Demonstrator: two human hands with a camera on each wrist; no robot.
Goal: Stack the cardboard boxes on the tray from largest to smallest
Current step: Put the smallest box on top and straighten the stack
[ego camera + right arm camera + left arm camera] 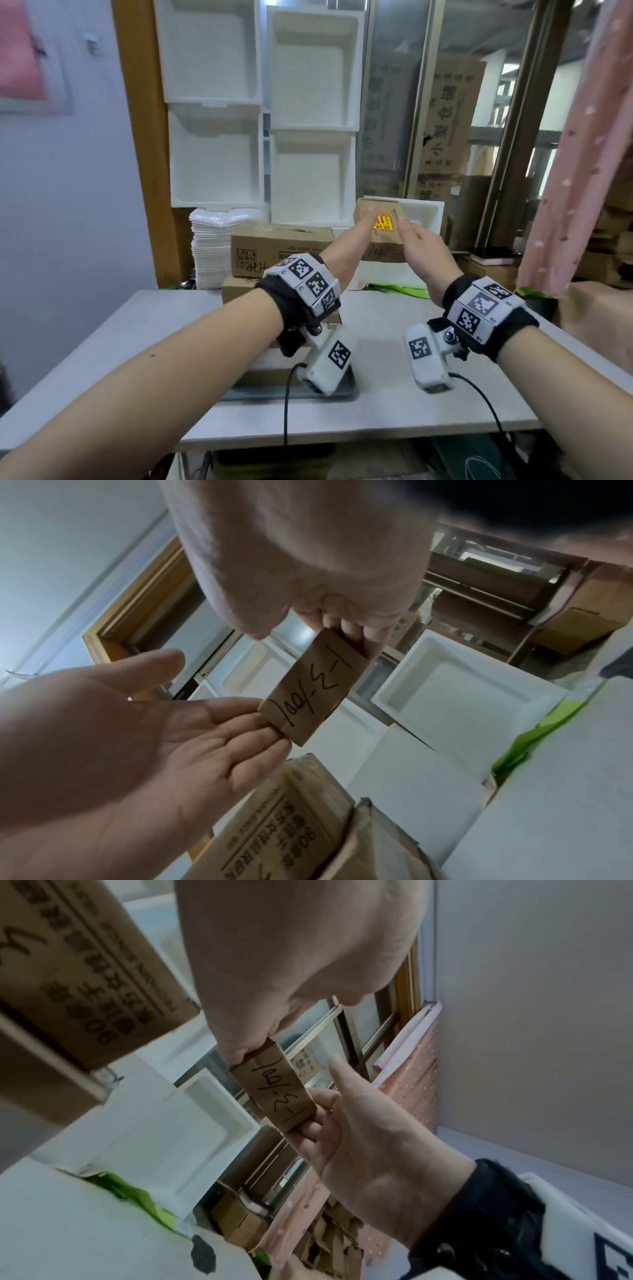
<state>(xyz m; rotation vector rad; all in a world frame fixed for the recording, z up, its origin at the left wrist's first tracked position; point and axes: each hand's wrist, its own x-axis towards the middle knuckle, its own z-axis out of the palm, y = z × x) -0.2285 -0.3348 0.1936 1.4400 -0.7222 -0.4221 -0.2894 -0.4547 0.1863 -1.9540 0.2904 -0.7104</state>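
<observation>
A small cardboard box (383, 240) with a yellow-and-red sticker is held in the air between both hands, above and to the right of the stack. My left hand (352, 236) presses straight fingers (240, 723) against one end. My right hand (421, 250) curls its fingers (342, 631) round the other end, thumb up. Handwriting shows on the box's side (277, 1091). To the left, a medium printed box (281, 250) sits on a larger box (239, 291), which stands on a dark tray (294, 394) largely hidden by my left wrist.
The grey table (411, 411) carries the tray. White foam boxes (212, 102) are stacked against the back, with a pile of white plastic trays (209, 246) at their foot. A foam tray (421, 216), green material (404, 289) and a pink curtain (582, 171) lie to the right.
</observation>
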